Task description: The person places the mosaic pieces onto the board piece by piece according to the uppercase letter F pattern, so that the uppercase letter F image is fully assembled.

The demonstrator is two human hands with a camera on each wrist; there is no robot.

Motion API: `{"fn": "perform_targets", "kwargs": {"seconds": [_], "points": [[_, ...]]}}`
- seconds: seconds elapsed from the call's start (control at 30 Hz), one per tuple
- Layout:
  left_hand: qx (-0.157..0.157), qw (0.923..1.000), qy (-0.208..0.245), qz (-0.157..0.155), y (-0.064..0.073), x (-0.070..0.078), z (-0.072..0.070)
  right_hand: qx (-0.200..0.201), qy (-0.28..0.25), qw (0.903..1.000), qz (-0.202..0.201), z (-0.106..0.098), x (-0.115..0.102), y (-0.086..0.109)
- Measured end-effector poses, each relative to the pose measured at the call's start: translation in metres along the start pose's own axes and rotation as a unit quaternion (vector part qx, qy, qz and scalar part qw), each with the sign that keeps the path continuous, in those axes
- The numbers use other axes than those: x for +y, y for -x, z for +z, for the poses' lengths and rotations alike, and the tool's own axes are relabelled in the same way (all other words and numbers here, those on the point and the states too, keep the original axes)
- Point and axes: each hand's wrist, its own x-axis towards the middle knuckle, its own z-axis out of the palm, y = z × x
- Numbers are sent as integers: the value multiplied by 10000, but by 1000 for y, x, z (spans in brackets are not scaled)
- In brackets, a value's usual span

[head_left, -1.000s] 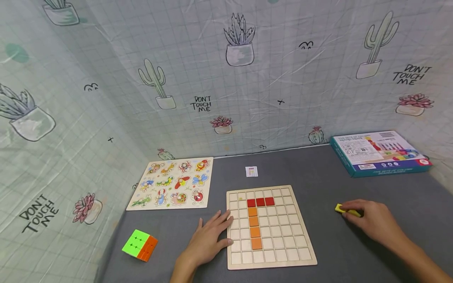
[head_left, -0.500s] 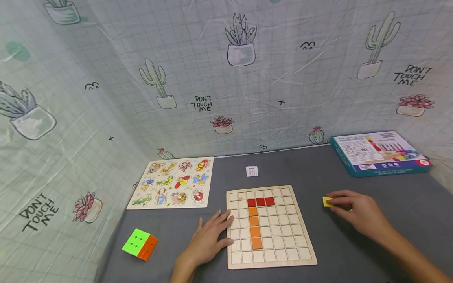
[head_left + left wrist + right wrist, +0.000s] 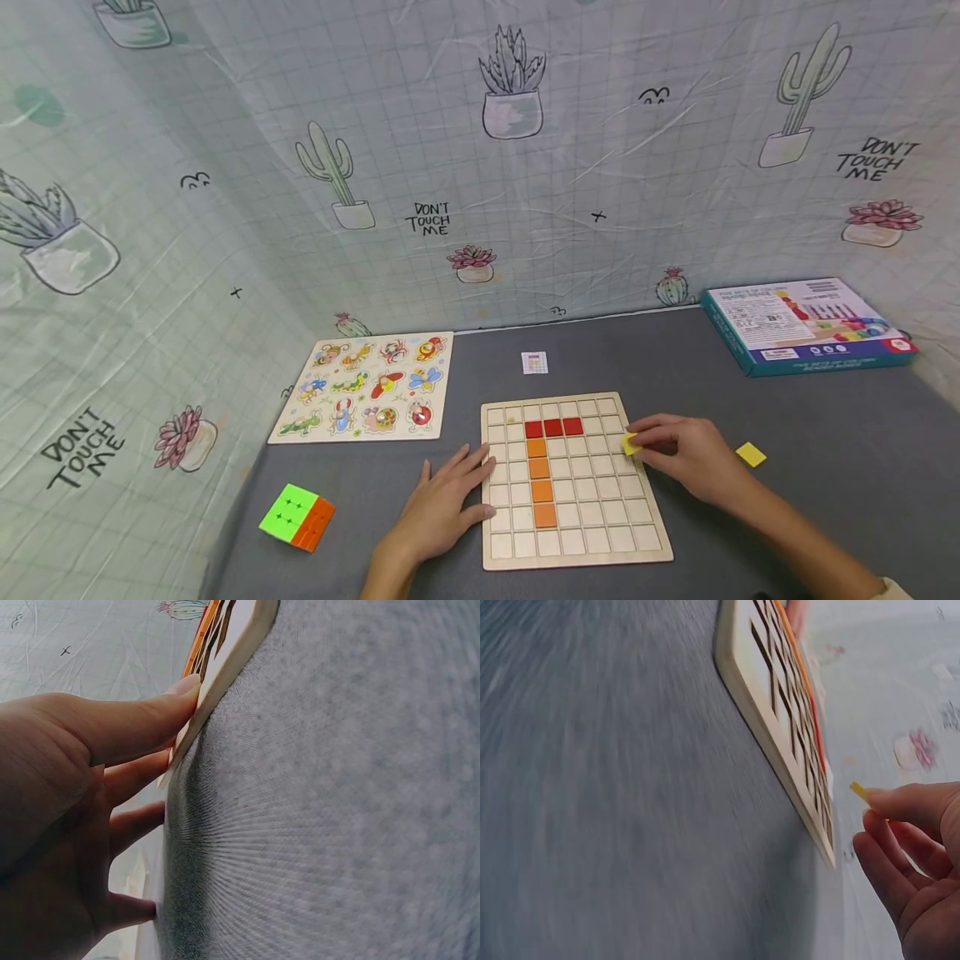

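A wooden grid board (image 3: 592,515) lies on the dark table, its square cells partly filled. Three red tiles (image 3: 552,427) form a short row near its top, and a column of several orange tiles (image 3: 541,468) runs down from the leftmost one. My left hand (image 3: 441,504) rests against the board's left edge, fingers spread; in the left wrist view its thumb touches the rim. My right hand (image 3: 686,454) pinches a yellow square tile (image 3: 629,444) between thumb and fingertips at the board's right edge. Another yellow tile (image 3: 751,454) lies on the table behind that hand.
A small printed grid card (image 3: 534,363) lies beyond the board. To the left are an insect puzzle board (image 3: 367,388) and a green-and-orange puzzle cube (image 3: 297,517). A teal-edged game box (image 3: 806,327) sits at the back right, before a patterned curtain (image 3: 480,175).
My right hand has moved left from the table to the board's right edge, carrying one yellow tile; the other yellow tile stays behind, now uncovered. My left hand has kept its place.
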Motion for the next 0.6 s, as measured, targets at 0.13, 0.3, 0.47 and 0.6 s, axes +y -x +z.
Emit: {"fn": "perform_targets", "kwargs": {"seconds": [0.13,0.3,0.47,0.6], "points": [[6,10000,-17,-9,0,0,0,-229,-300,9992,-100,16,-8,-6],[32,10000,-22,2,-1,-1,0,-329,-451,9981,-261,33,-21,-13],[33,10000,-9,10,-1,-1,0,-395,-388,9977,-384,46,-31,-19],[34,10000,-28,15,-2,0,-1,-398,-358,9976,-441,53,-36,-24]]}}
